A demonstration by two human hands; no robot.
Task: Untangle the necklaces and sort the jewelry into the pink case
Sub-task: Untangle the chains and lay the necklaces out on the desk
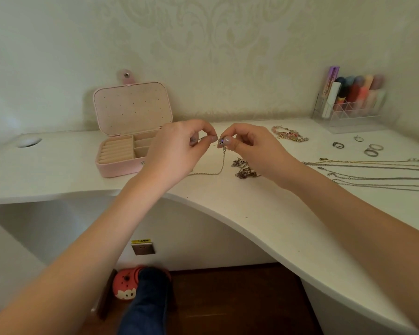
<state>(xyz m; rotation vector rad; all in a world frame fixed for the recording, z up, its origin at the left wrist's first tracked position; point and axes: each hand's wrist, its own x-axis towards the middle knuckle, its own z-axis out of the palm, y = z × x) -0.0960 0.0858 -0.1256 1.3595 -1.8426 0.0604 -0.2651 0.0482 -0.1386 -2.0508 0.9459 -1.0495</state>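
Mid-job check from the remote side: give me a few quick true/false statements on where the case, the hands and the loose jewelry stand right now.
1. The pink case is open. True.
2. Both hands pinch a thin chain. True: the left hand and right hand pinch it at its upper end, above the desk.
3. The rings sit in the case. False: they lie on the desk to the right.
4. A tangled clump of chain lies under the right hand. True.
5. The straightened necklaces lie left of the case. False: they are stretched out at the far right.
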